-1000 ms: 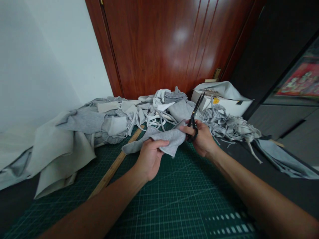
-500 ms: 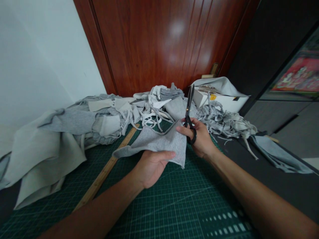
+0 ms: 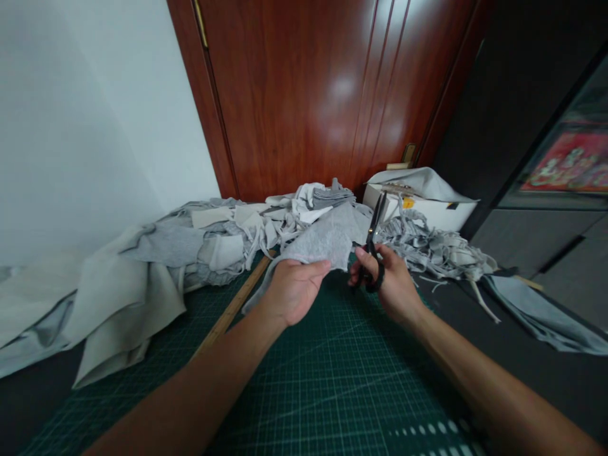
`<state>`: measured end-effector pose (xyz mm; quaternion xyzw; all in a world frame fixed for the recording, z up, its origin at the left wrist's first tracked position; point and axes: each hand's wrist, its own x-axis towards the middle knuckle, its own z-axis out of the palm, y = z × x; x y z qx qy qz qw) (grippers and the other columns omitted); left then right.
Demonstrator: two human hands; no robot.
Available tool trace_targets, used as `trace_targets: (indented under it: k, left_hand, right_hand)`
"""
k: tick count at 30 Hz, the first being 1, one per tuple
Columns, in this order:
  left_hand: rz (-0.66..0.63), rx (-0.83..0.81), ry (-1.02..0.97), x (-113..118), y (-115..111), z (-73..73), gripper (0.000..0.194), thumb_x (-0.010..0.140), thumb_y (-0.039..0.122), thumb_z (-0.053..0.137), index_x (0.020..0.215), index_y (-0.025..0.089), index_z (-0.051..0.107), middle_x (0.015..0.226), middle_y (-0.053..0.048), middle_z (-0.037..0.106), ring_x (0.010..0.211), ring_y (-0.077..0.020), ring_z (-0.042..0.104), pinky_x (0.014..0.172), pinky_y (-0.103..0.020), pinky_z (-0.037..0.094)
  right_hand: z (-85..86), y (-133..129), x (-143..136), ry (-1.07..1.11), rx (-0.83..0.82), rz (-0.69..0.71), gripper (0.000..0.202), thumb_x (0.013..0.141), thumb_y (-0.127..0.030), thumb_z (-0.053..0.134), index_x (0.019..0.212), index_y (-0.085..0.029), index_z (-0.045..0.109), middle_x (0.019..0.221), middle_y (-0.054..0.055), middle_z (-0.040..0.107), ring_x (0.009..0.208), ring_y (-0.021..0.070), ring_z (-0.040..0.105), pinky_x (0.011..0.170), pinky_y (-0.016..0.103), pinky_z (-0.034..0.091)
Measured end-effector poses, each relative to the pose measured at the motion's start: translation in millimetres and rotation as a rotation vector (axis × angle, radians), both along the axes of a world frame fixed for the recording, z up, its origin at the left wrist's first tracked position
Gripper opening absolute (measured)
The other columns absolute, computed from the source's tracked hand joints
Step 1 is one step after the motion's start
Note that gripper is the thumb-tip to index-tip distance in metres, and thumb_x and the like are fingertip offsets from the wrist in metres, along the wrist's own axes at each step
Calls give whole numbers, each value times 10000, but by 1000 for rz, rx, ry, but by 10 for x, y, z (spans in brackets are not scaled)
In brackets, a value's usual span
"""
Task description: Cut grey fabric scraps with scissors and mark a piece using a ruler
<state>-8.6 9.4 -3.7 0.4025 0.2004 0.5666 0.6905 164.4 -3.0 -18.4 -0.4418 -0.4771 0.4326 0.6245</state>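
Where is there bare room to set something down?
Largest: green gridded cutting mat between left hand and right hand, toward the camera. Smaller: mat between the brown wooden ruler and pale draped fabric. Crowded: far edge, heaped with grey and white fabric scraps.

A piece of fabric (image 3: 332,237) in the left hand (image 3: 297,288) and scissors (image 3: 373,237) in the right hand (image 3: 392,278) are held over the far part of a cutting mat (image 3: 304,380), a ruler (image 3: 237,301) lying on the mat's left side. A heap of cloth (image 3: 221,250) spreads along the mat's left and far edges, while a tangle of strips (image 3: 434,247) lies on the surface (image 3: 458,329) to its right, a box (image 3: 437,212) beyond its far right corner. Behind the mat stands a door (image 3: 294,95), with a wall (image 3: 95,95) at the mat's left and a cabinet (image 3: 565,231) at its right.
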Motion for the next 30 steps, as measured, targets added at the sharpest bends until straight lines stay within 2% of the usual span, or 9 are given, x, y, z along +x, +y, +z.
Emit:
trace_targets:
  k: [2,7,12,16,20,24,30]
  left_hand:
    - [93,21,-9,-46,135,96,189,639,55,849,782,128,750,894,-113,798,1232,-381,696,1171,-536,463]
    - [304,110,-148,-219,318,224,449,549,-48,826,944,156,764,1031,-86,807,1265,-332,688,1184,-480,461]
    - [345,199,-193,-338,269,276,530,557,-42,828,1046,157,773,1158,-105,798,1340,-354,640,1204,-490,449]
    - [343,240,-198,-403,223,360,566,570,-29,830,1109,134,773,1211,-133,785,1344,-381,634,1199,-526,455]
    - [371,286,-217,-458,207,425,618,578,-20,825,1168,153,760,1229,-115,782,1359,-360,629,1213,-509,440]
    - [399,276,-189,-431,179,396,633,563,1,837,1171,163,757,1206,-105,791,1325,-355,656,1207,-507,446]
    - [462,247,-139,-342,125,343,540,540,76,864,1068,151,776,1121,-105,808,1260,-360,688,1201,-520,447]
  right_hand:
    - [-29,-88,-7,40,-30,75,491,774,-535,876,1006,-210,591,717,-14,706,607,174,661,621,333,560]
    - [-96,-266,-164,66,-91,290,584,747,-468,900,1211,-209,657,859,-25,642,791,173,631,828,417,607]
    - [-131,-365,-352,-44,-51,427,568,754,-466,901,1192,-202,654,896,-20,583,830,171,585,838,387,565]
    - [-121,-426,-412,-103,-60,467,582,750,-472,902,1183,-201,624,890,-22,580,807,164,560,803,366,533]
    - [-106,-472,-434,-126,-79,515,589,740,-450,902,1184,-203,605,881,-22,580,791,168,554,763,359,524]
    - [-127,-487,-474,-122,-68,525,545,736,-430,894,1124,-208,582,872,-25,586,770,162,558,737,349,507]
    - [-150,-492,-507,-122,-46,513,510,735,-397,888,1094,-207,578,862,-28,595,758,152,547,726,338,496]
